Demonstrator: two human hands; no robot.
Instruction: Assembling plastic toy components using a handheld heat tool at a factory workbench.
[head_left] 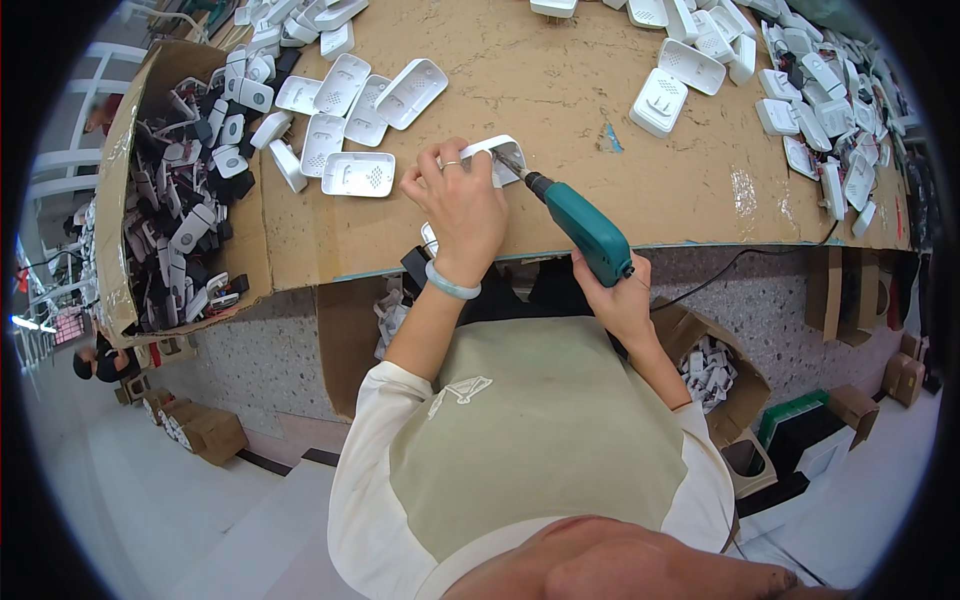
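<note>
My left hand (462,210) grips a white plastic housing (506,177) near the front edge of the table, fingers closed around its left side. In my right hand (622,295) is a teal electric screwdriver (588,228), its body slanting up and left. The black nose and bit of the tool reach into the open side of the housing. Whether a screw sits under the bit I cannot make out. Just left of the left hand lies an open white shell (358,174), with several more shells (345,85) behind it.
A cardboard box (118,215) full of black and white parts stands at the left. Piles of white housings (830,110) cover the far right, with a few shells (660,100) nearer. A black cable (735,258) runs along the table's front edge. Below right is an open carton (745,400) of white parts.
</note>
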